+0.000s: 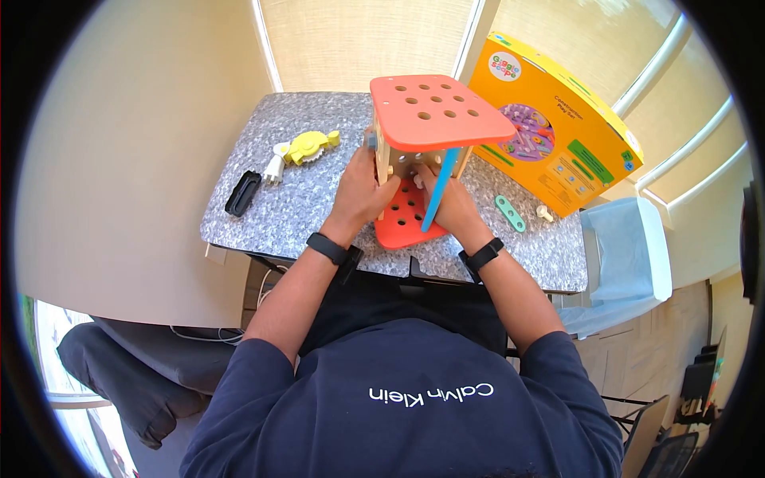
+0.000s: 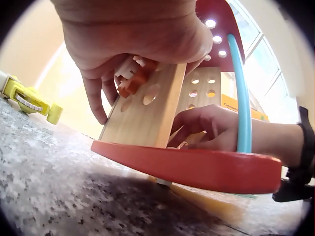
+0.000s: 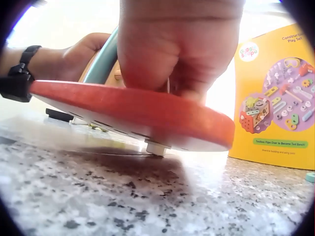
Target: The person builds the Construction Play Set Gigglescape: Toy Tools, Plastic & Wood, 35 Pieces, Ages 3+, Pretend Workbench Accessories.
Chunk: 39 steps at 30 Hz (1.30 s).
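Head view: left hand [image 1: 362, 190] grips holed pale-wood panel [image 2: 147, 123], likely steadying; right hand [image 1: 457, 209], grip unclear, over red perforated board [image 2: 197, 169].

Bright shaded windows [image 1: 366, 48] adjoin a beige wall [image 1: 143, 159].

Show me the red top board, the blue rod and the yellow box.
Red top board [image 1: 437, 109], head view: the middle of its upper face.
Blue rod [image 1: 441, 190], head view: midway along its length.
Yellow box [image 1: 560, 130], head view: its printed front.
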### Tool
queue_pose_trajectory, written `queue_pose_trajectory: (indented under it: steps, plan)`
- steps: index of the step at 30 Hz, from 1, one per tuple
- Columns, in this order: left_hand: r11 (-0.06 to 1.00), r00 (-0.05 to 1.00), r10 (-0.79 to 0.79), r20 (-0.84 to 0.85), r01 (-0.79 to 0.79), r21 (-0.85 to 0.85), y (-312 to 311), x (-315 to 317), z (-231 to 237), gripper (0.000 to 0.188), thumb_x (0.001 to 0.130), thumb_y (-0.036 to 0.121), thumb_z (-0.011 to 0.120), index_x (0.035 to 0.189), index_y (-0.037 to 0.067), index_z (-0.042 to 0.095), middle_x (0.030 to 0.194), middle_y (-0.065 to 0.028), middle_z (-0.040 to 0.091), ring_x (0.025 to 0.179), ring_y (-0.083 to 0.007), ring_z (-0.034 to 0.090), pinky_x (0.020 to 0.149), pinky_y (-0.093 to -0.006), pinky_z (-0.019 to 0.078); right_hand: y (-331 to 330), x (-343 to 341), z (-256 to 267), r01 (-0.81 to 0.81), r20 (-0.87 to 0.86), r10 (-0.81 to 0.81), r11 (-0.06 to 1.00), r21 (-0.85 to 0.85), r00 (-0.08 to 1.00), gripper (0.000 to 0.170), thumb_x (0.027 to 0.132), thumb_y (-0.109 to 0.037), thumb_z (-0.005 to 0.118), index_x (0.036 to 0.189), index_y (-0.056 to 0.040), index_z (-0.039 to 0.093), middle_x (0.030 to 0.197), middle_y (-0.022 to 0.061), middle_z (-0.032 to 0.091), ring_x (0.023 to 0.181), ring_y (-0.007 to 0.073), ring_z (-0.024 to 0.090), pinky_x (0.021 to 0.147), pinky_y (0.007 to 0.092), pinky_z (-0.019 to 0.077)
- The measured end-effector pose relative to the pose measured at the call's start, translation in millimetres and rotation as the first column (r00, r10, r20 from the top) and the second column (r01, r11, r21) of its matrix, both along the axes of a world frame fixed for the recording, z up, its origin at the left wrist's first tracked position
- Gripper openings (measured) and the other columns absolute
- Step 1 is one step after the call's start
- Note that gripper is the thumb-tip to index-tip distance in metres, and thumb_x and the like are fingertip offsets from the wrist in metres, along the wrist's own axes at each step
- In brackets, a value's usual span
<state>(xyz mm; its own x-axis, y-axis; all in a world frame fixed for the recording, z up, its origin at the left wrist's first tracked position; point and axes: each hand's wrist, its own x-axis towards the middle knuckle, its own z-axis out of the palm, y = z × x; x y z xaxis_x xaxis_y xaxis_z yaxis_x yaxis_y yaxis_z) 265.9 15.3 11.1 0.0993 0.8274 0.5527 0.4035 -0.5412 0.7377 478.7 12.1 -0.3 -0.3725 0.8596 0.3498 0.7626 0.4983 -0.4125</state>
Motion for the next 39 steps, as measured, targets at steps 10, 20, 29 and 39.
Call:
queue_pose_trajectory:
  steps: [10, 20, 29, 39]
  plan:
    - [0.996, 0.993, 0.002, -0.114, 0.008, 0.084, -0.6, 2.9, 0.7, 0.098, 0.079, 0.013, 0.071, 0.164, 0.000, 0.025, 0.125, -0.0291, 0.063, 0.114, -0.0489, 0.063, 0.096, -0.0523, 0.0542, 8.9, -3.0, -18.8, 0.030, -0.010, -0.029, 0.987, 0.156, 1.000, 0.025, 0.091, -0.004, 0.062, 0.116, 0.0012, 0.062, 0.129, 0.0204, 0.061, 0.106, 0.0446, 0.066, 0.087, 0.0525, 0.0571]
    - [0.999, 0.997, -0.022, -0.075, 0.024, 0.029, -1.3, 0.5, -0.7, 0.098, 0.080, 0.014, 0.071, 0.164, -0.002, 0.024, 0.122, -0.0289, 0.062, 0.110, -0.0486, 0.063, 0.094, -0.0518, 0.0547, 5.5, -3.0, -10.0, -0.015, 0.014, 0.013, 0.990, 0.137, 1.000, 0.021, 0.097, -0.006, 0.059, 0.115, 0.0029, 0.059, 0.118, 0.0218, 0.064, 0.085, 0.0440, 0.071, 0.074, 0.0523, 0.0594]
    - [0.998, 0.996, -0.009, -0.093, 0.015, 0.062, -0.2, 1.1, -3.2, 0.100, 0.080, 0.015, 0.071, 0.164, -0.005, 0.021, 0.123, -0.0297, 0.062, 0.114, -0.0486, 0.063, 0.096, -0.0512, 0.0547, 12.2, -13.0, -3.6, 0.188, 0.175, -0.159, 0.969, -0.161, 0.972, 0.028, 0.098, -0.014, 0.063, 0.119, 0.0048, 0.065, 0.127, 0.0247, 0.063, 0.112, 0.0422, 0.067, 0.093, 0.0502, 0.0581]
    - [0.999, 0.996, -0.016, -0.082, 0.020, 0.037, -1.0, -0.2, -3.4, 0.101, 0.080, 0.016, 0.072, 0.164, -0.005, 0.020, 0.120, -0.0286, 0.062, 0.110, -0.0479, 0.063, 0.093, -0.0516, 0.0549, 9.0, 0.0, -13.2, -0.011, 0.123, 0.007, 0.999, 0.035, 0.992, 0.027, 0.096, -0.007, 0.061, 0.122, 0.0005, 0.067, 0.129, 0.0216, 0.065, 0.115, 0.0414, 0.067, 0.094, 0.0467, 0.0586]
